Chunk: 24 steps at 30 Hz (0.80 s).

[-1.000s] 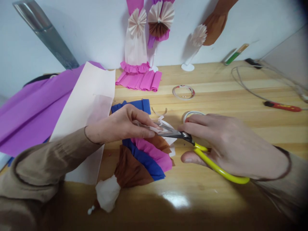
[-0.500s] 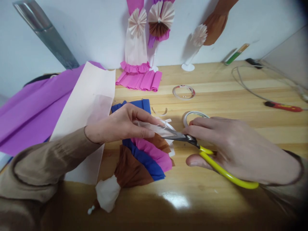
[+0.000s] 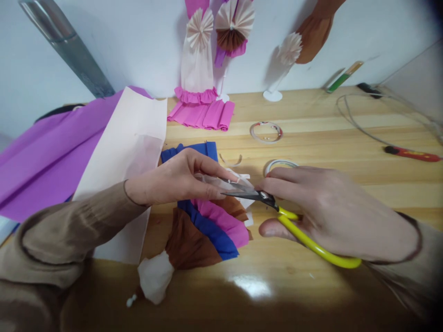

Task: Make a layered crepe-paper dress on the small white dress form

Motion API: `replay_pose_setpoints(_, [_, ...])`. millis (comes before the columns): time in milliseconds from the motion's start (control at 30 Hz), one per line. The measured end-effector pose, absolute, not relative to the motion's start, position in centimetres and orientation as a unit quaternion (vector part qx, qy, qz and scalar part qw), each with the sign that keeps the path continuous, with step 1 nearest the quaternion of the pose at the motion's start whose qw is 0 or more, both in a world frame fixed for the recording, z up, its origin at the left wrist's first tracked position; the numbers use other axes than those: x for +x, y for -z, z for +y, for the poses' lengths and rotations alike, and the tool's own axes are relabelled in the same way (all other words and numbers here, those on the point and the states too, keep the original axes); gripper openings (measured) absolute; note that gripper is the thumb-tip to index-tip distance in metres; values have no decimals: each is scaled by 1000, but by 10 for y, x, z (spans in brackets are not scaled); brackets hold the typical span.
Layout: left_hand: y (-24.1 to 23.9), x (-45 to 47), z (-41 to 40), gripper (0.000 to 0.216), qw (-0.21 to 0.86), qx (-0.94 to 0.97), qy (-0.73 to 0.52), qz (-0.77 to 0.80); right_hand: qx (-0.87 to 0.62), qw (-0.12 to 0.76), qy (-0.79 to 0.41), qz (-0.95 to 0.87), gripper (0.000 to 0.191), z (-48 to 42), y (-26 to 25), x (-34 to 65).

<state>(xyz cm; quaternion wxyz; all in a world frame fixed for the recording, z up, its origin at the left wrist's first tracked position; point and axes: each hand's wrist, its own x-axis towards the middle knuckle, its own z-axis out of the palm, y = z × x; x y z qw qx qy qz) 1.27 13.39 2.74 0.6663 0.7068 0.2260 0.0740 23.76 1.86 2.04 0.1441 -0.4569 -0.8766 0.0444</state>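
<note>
My left hand [image 3: 183, 177] pinches a thin whitish piece of paper [image 3: 207, 179] between thumb and fingers. From the right, my right hand [image 3: 311, 210] grips yellow-handled scissors [image 3: 266, 196]. The scissor blades are slightly apart, their tips close to my left fingertips at the whitish piece. Under my left hand lies a layered crepe-paper figure with brown [image 3: 190, 240], blue [image 3: 204, 230] and pink [image 3: 221, 221] layers and a pale gathered end [image 3: 155, 279]. Small white strips lie beside the blades. A roll of tape [image 3: 280, 165] sits just behind my right hand, partly covered by it.
Purple paper [image 3: 51, 152] and a cream sheet [image 3: 138, 110] lie at left. Behind are folded pink crepe paper [image 3: 204, 115], a blue folded piece [image 3: 204, 150], another tape ring [image 3: 266, 133] and paper dresses [image 3: 197, 64] against the wall. A red-handled tool with cable [image 3: 411, 153] lies right.
My right hand and the scissors have moved left, bringing the blades further in toward my left fingertips. The left hand stays almost in place, still pinching the whitish piece.
</note>
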Motion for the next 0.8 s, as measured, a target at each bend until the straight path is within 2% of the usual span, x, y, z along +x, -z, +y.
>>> replay_pose_setpoints(433, [-29, 12, 134, 23, 653, 716, -81, 233, -456, 171, -28, -873, 57, 17, -20, 236])
replay_pose_setpoints(800, [-27, 11, 135, 24, 653, 720, -87, 217, -458, 182, -46, -869, 54, 18, -17, 237])
